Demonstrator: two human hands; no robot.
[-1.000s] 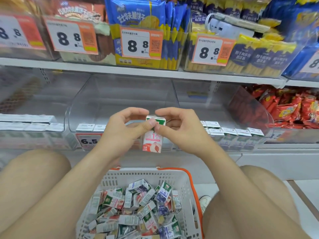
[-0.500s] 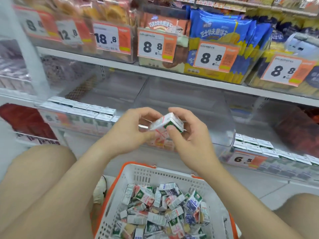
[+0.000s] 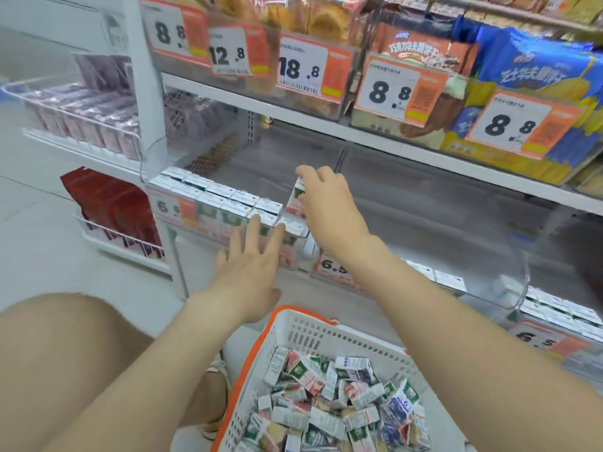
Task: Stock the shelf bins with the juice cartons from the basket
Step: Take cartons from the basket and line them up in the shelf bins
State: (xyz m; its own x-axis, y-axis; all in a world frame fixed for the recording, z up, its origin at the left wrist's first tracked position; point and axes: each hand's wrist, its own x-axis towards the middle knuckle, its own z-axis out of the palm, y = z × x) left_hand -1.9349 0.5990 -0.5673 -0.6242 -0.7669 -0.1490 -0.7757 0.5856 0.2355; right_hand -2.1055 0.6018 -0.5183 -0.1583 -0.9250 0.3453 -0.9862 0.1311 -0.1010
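Just above the bin (image 3: 301,235), right fingers (image 3: 321,177) pinch the carton (image 3: 294,200) — left fingers (image 3: 253,228) spread.

Matt plastic basket (image 3: 326,334), clear glossy bin (image 3: 509,272)

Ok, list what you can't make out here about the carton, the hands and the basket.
- Head view, carton: right hand covers most of it; print blurred.
- Head view, left hand: whether it touches the bin front is lost in motion blur.
- Head view, basket: cut off by the bottom edge, so its carton count is unknown.
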